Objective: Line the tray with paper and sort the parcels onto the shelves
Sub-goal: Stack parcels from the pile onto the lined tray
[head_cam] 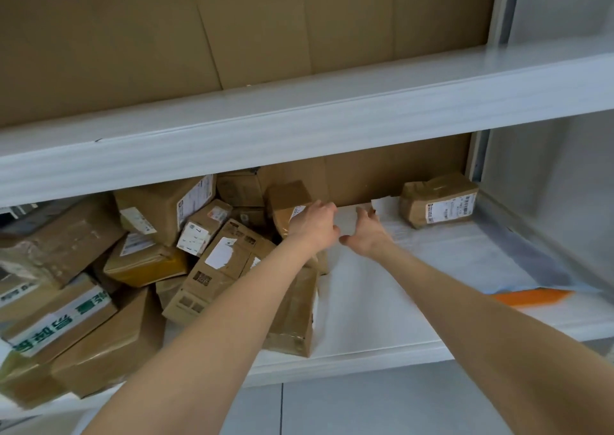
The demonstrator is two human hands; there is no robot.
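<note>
I have both arms stretched deep into the lower shelf (332,365). My left hand (314,225) curls by a brown parcel (287,198); I cannot tell whether it grips. My right hand (365,235) lies spread on the white paper (365,301). Heaped parcels (212,261) crowd left of it; a lone parcel (438,200) sits right

Head view, close, facing down into shelf (332,358).
</note>
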